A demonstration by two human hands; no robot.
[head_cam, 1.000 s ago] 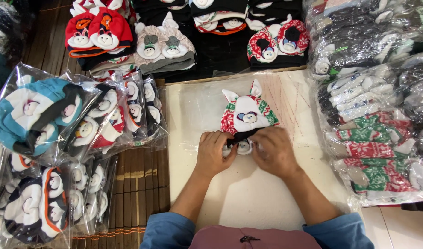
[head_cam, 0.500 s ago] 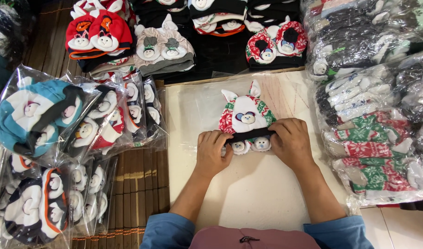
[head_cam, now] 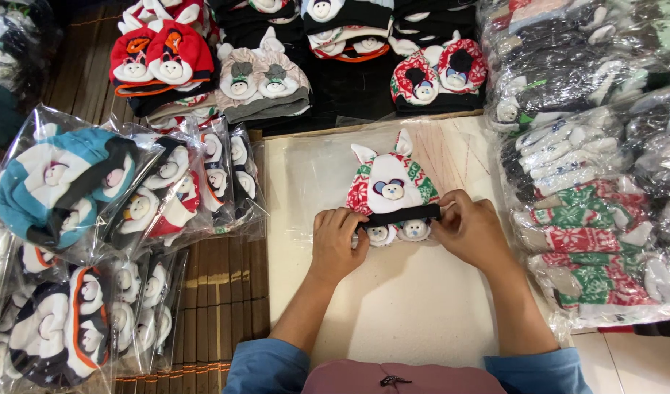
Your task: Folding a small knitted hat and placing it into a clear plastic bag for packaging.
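Hat (head_cam: 390, 187), red/green/white w/ ears, lies mid-board (head_cam: 393, 321), far end pointing away; bagged hats (head_cam: 72, 219) left, more bags (head_cam: 590, 241) right. Since 1 s ago hands moved apart: left hand (head_cam: 338, 241) & right hand (head_cam: 472, 232) now pinch black band (head_cam: 402, 217) ends, stretching it flat across near edge.

Person, head view: left hand (head_cam: 337, 241) and right hand (head_cam: 470, 232) bare, with no gloves, rings or watch visible; forearms bare to the elbow. Blue sleeves (head_cam: 266, 368) pushed up, bunched at both elbows, plain fabric without pattern. Pinkish-mauve garment (head_cam: 401, 377) across the lower frame edge, carrying a small dark fastener or zip pull at centre.
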